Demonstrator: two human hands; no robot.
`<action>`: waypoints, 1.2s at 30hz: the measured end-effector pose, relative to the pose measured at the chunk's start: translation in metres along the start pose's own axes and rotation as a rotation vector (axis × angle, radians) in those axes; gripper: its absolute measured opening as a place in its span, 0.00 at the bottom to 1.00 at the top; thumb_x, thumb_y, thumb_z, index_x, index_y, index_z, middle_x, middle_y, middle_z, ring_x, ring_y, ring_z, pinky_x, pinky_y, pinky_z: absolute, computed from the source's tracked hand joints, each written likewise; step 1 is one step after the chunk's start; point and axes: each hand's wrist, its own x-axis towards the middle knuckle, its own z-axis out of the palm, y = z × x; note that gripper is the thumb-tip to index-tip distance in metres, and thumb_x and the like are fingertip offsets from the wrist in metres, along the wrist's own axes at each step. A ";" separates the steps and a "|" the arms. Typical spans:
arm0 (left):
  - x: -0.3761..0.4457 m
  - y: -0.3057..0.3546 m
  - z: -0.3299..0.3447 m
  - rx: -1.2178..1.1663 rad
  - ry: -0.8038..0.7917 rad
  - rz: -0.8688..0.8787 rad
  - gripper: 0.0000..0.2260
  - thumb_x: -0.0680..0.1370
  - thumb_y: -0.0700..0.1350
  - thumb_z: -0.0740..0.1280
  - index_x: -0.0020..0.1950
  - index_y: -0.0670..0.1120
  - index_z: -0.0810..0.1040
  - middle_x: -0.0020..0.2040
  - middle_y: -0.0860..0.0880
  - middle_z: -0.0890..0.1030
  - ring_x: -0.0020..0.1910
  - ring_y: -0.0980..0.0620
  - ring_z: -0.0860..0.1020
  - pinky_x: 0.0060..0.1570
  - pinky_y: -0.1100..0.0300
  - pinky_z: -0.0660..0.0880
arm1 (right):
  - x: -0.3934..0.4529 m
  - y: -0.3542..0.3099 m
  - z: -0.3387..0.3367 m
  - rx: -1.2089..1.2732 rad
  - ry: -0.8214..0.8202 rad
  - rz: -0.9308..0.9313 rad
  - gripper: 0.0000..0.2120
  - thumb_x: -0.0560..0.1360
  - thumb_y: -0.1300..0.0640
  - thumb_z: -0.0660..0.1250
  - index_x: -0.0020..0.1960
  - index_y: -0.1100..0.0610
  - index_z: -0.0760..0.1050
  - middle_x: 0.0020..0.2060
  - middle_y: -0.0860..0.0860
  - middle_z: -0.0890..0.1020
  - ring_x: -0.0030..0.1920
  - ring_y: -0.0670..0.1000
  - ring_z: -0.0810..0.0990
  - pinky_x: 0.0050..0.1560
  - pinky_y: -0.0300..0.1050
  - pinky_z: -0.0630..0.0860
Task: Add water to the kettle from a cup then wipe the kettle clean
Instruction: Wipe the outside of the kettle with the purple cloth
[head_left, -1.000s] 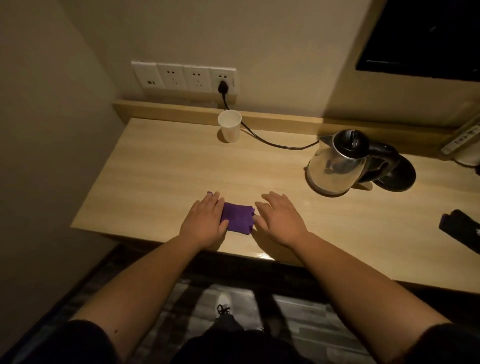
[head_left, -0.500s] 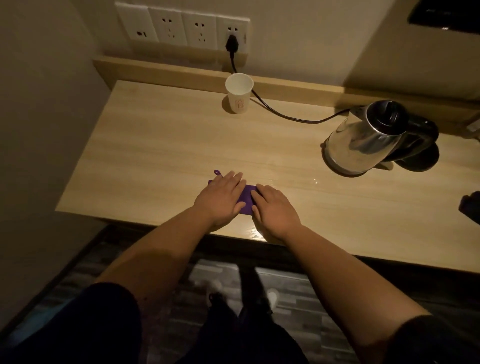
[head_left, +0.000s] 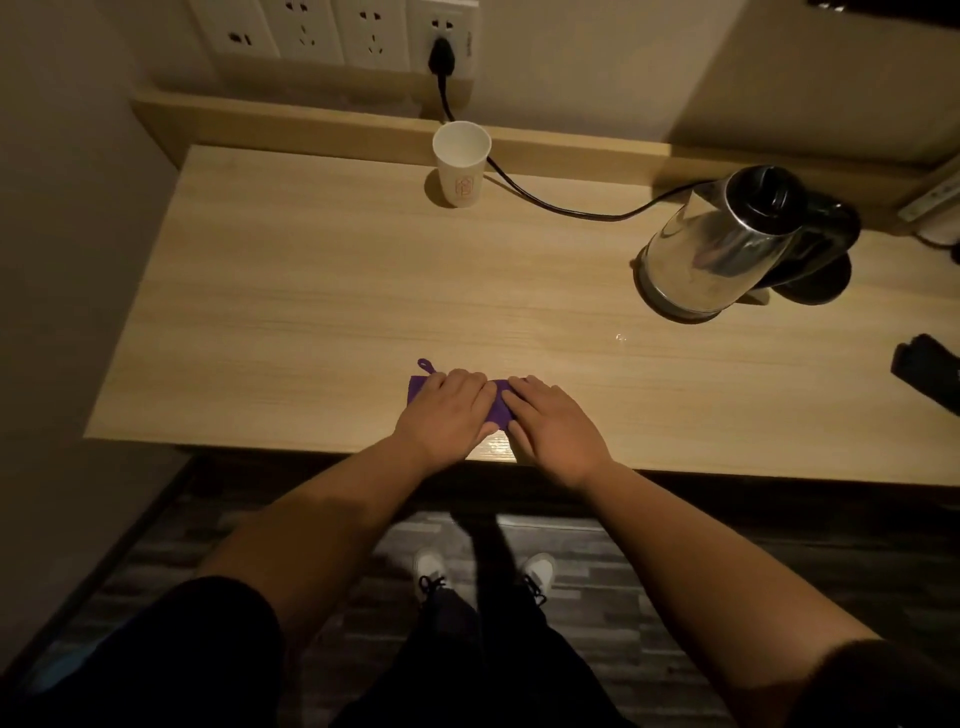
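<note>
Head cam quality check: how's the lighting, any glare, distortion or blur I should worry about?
Head view: dim, warm light, the floor nearly black; a glare patch on the pale wooden desk edge between the left hand and right hand, which lie flat on the folded purple cloth; smeared reflections on the shiny steel kettle; wide-angle bowing at the desk edges; the white paper cup is reasonably sharp.

Non-task items were a wooden desk (head_left: 311, 291), wall sockets (head_left: 337, 31) holding one black plug (head_left: 441, 54), and a dark object (head_left: 927, 371) at the right edge.
</note>
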 end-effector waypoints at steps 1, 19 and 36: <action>-0.001 0.002 -0.003 -0.001 -0.006 0.013 0.21 0.81 0.57 0.57 0.66 0.43 0.70 0.61 0.44 0.74 0.57 0.44 0.72 0.57 0.49 0.69 | -0.002 -0.002 -0.001 0.005 0.007 -0.006 0.25 0.79 0.49 0.53 0.68 0.62 0.74 0.66 0.61 0.77 0.65 0.63 0.74 0.63 0.59 0.73; 0.050 -0.003 -0.123 -0.462 0.141 -0.299 0.15 0.82 0.53 0.57 0.65 0.47 0.70 0.57 0.48 0.74 0.52 0.50 0.73 0.50 0.55 0.72 | -0.031 0.036 -0.128 0.275 0.560 0.650 0.20 0.83 0.50 0.59 0.72 0.57 0.71 0.70 0.56 0.73 0.68 0.57 0.71 0.66 0.54 0.70; 0.193 0.050 -0.171 -0.510 0.248 -0.381 0.16 0.83 0.53 0.58 0.67 0.46 0.69 0.59 0.47 0.74 0.50 0.53 0.73 0.46 0.58 0.69 | -0.006 0.167 -0.230 1.063 0.771 1.167 0.28 0.82 0.46 0.58 0.76 0.61 0.60 0.66 0.60 0.75 0.63 0.60 0.77 0.53 0.49 0.73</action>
